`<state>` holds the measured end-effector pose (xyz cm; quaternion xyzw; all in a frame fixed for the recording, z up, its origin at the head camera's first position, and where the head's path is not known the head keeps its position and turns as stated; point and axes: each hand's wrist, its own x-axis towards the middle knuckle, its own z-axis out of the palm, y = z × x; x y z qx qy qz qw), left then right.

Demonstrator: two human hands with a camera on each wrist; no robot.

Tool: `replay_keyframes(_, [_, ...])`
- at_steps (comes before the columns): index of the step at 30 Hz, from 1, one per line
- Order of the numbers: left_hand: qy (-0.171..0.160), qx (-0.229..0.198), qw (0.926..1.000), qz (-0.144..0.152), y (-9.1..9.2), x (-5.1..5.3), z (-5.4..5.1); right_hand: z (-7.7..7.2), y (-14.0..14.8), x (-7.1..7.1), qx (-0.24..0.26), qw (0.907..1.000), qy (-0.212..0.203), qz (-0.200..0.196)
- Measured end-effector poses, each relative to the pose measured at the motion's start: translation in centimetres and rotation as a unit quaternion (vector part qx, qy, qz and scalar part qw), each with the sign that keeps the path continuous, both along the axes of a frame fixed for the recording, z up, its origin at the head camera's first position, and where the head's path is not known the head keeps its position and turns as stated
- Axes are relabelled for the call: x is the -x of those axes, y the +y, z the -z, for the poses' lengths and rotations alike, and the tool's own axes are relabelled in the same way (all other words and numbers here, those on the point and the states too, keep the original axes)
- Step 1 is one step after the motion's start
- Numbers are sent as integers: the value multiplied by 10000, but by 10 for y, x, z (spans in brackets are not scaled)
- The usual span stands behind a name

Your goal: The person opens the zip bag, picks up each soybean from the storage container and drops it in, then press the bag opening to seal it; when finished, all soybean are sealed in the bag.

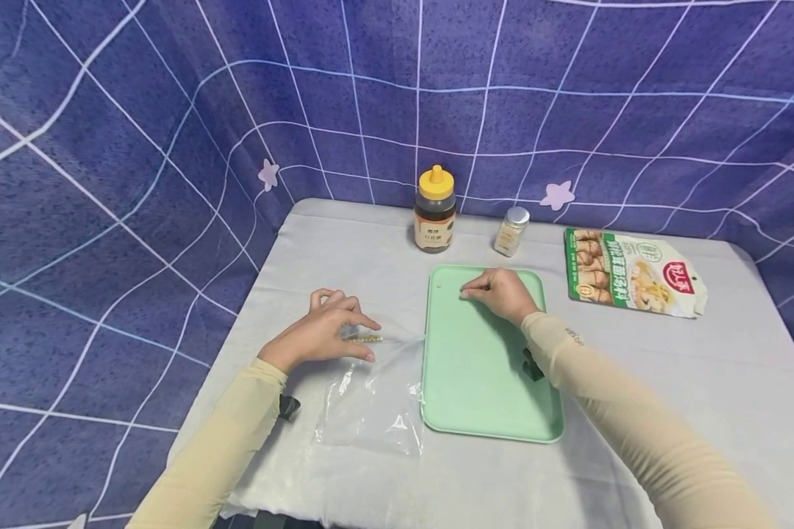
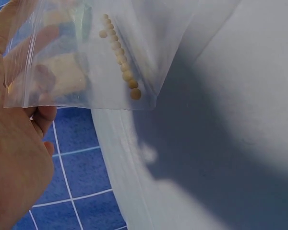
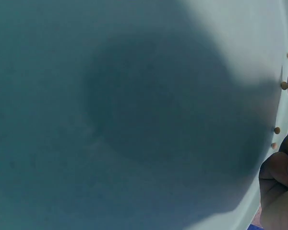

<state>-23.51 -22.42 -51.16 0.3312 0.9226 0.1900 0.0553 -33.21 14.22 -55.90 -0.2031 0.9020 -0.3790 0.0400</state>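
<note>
Sleeves of pale yellow cloth are worn on both arms, which are stretched over a table covered in white. On the near left, a clear bag is spread beside the green tray, with a short row of small tan beads seen inside it. At the bag's far part the left hand is placed, its thumb and forefinger spread wide and its other fingers bent; in the left wrist view fingers are seen through the plastic, but whether the bag is gripped cannot be told.

The tray is set right of the bag. Over its far half the right hand is held, with thumb and fingertips brought together; whether anything is pinched between them cannot be told. Four loose beads are seen along the tray's edge in the right wrist view, one of them right by a fingertip.

Beyond the tray, a bottle with a yellow cap and a small jar with a silvery lid are stood upright. Farther right, a printed packet is laid flat. Behind everything, a blue curtain is hung, patterned with pale lines and stars.
</note>
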Motion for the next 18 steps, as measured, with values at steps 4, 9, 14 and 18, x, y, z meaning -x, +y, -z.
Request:
replay_keyframes(4, [-16,1,10000,-14,0,-1,-1,3,1,-1,-16,10000,33,-26])
replay_keyframes(9, [-46,4,10000,-23,2,1,-3,0,1,-2,92,9998,190,-37])
replay_keyframes(14, [-57,38,10000,-43,3,3,-4,-26,-21,-11,648,9964,417,-351])
replay_keyframes(18, [-60,91,9999,-81,3,5,-3,-60,-51,-29,1211,9868,509,-950])
